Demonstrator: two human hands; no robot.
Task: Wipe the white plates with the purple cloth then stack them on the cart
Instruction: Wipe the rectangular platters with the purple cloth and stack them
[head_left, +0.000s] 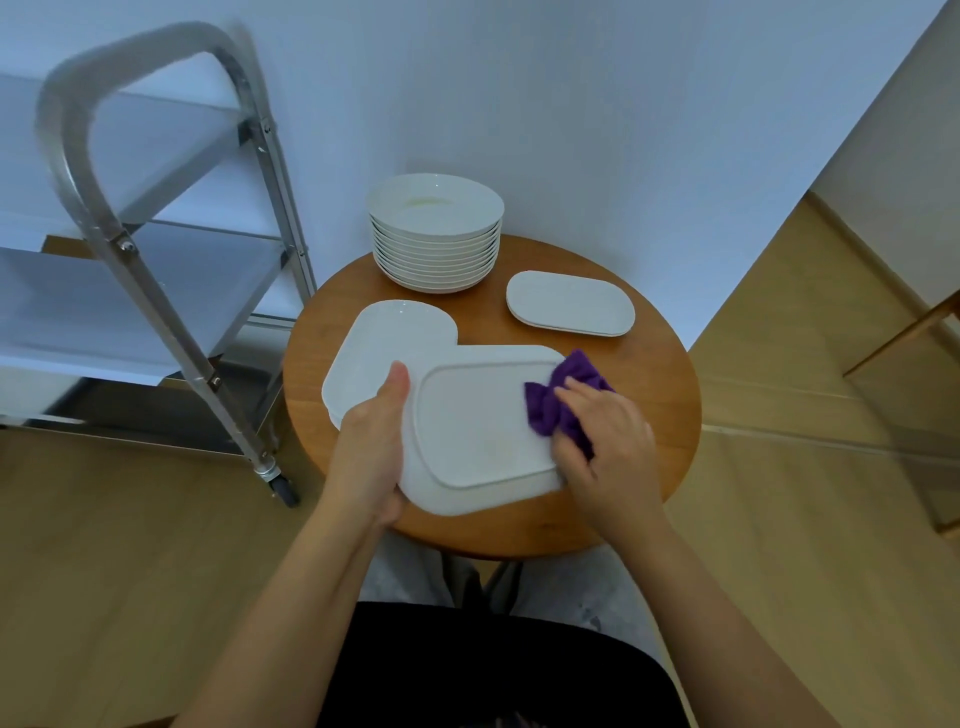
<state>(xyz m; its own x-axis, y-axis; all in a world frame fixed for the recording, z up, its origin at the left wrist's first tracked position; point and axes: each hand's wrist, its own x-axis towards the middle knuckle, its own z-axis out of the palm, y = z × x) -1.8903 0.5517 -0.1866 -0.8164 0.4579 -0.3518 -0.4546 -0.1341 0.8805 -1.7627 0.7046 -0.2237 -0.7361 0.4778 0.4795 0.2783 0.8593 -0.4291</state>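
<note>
A brushed-metal cart (156, 270) with flat shelves stands at the left, beside a round wooden table (649, 364). The left hand (371, 441) grips the left edge of a glossy white rounded-rectangle plate (483, 431), underside up with its raised foot ring showing, above more such plates (384, 348). The right hand (605, 436) curls its fingers on a crumpled, nubby purple cloth (561, 395) against the plate's right edge. Behind stand a bowl stack (436, 234) and oval dishes (570, 303). No writing is legible.
</note>
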